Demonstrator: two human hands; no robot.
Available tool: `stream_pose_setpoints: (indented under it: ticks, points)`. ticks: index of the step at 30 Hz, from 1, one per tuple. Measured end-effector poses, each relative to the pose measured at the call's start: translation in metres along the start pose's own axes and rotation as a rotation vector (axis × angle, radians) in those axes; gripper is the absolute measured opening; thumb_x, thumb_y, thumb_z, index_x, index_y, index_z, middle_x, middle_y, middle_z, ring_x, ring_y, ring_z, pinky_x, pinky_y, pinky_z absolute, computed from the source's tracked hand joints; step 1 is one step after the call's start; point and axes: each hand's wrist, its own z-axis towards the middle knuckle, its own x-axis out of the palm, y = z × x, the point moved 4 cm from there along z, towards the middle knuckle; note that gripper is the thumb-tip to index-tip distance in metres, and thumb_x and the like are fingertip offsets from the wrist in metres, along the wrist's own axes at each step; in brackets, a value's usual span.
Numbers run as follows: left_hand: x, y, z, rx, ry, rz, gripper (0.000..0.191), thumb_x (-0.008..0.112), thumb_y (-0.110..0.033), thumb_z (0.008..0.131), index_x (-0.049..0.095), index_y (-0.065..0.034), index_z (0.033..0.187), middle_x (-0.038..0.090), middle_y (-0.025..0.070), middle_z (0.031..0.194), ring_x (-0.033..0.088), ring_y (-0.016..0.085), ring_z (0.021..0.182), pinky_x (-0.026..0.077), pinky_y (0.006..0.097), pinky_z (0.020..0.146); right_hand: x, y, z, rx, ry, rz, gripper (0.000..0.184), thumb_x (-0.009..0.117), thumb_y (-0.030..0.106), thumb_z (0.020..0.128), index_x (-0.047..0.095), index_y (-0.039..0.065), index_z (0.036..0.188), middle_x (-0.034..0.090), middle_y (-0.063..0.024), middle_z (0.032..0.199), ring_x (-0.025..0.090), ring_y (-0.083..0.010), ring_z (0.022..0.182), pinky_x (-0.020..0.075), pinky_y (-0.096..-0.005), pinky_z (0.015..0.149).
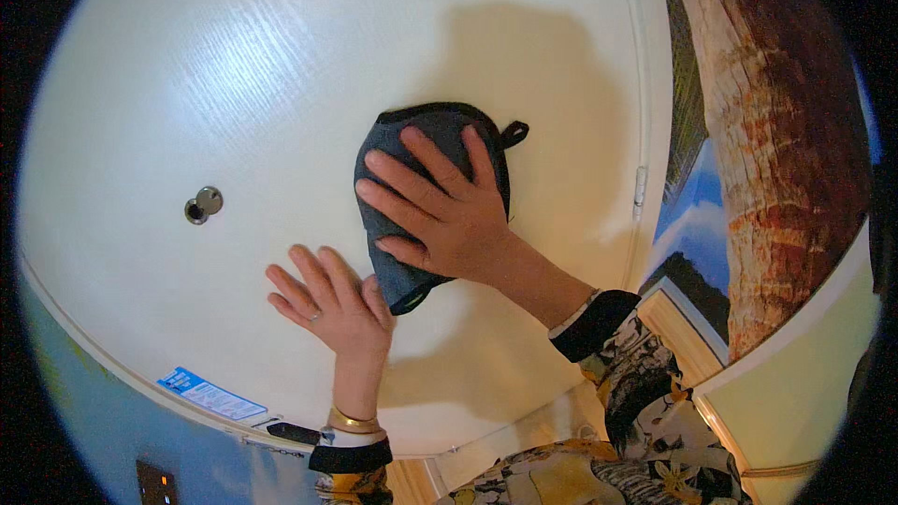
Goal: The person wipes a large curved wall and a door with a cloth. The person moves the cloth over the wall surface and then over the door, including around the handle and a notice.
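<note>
A dark grey-blue cloth pot holder [396,287] with black binding and a small hanging loop [515,133] lies against a white door [295,119]. My right hand [449,214] rests flat on it, fingers spread, holding it to the door's surface. Lower and to the left, my left hand [337,301] has its fingers apart and its thumb at the pot holder's lower corner. It wears a ring and a gold bangle [354,422]. Much of the pot holder's middle is hidden under my right hand.
A round metal peephole with a swivel cover [203,205] sits left on the door. Near the lower edge are a blue-and-white sticker [210,393] bearing writing and a chain [273,447]. A hinge [639,189] and a landscape mural [765,154] are at right.
</note>
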Motion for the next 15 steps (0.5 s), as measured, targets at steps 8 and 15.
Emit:
stream_pose_setpoints:
  ticks: [8, 15]
  points:
    - [0.033, -0.046, -0.058, 0.215, 0.113, 0.052, 0.053, 0.038, -0.038, 0.100, 0.043, -0.0065, 0.143, 0.020, 0.0258, 0.157, 0.009, 0.055, 0.143, 0.003, 0.0690, 0.111, -0.001, -0.027, -0.074, 0.128, 0.054, -0.097, 0.053, 0.066, 0.043, 0.080, 0.062, 0.024, 0.129, 0.049, -0.0006, 0.146, 0.038, -0.0294, 0.139, 0.0160, -0.0659, 0.111]
    - [0.043, -0.054, -0.058, 0.196, 0.063, 0.033, 0.049, 0.039, -0.041, 0.102, 0.050, -0.0074, 0.136, 0.025, 0.0266, 0.155, 0.014, 0.053, 0.143, 0.007, 0.0663, 0.113, 0.003, -0.045, -0.173, 0.200, 0.057, -0.136, 0.050, 0.070, 0.040, 0.074, 0.066, 0.024, 0.121, 0.055, -0.0002, 0.137, 0.041, -0.0325, 0.134, 0.0151, -0.0652, 0.111]
